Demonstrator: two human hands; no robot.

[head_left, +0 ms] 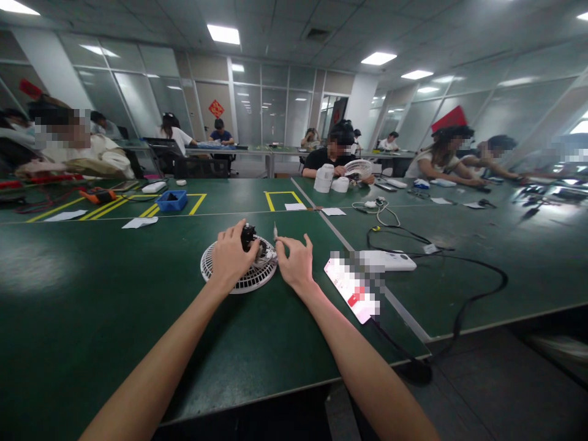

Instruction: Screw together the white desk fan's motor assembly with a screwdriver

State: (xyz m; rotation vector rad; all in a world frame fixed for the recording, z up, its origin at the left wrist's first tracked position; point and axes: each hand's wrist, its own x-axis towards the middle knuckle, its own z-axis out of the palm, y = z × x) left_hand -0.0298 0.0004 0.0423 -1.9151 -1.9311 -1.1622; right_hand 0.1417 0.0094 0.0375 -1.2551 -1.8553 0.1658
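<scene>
A round white fan grille (252, 283) lies flat on the green table in front of me. On top of it is a black motor part (248, 236) with pale wires (267, 255) beside it. My left hand (232, 254) is curled round the motor part from the left and partly hides it. At the grille's right edge, my right hand (295, 260) pinches a slim pale piece with a thin pointed tip (275, 231) between thumb and forefinger. The tip points upward. What this piece is stays too small to tell, and its lower end is hidden by my fingers.
Right of my hand lie a lit phone (351, 294), a white elongated device (390, 261) and a black cable (487, 294). A blue bin (171, 201) and paper slips (140, 222) are further back. Across the table a person (337, 153) handles another fan grille (358, 168).
</scene>
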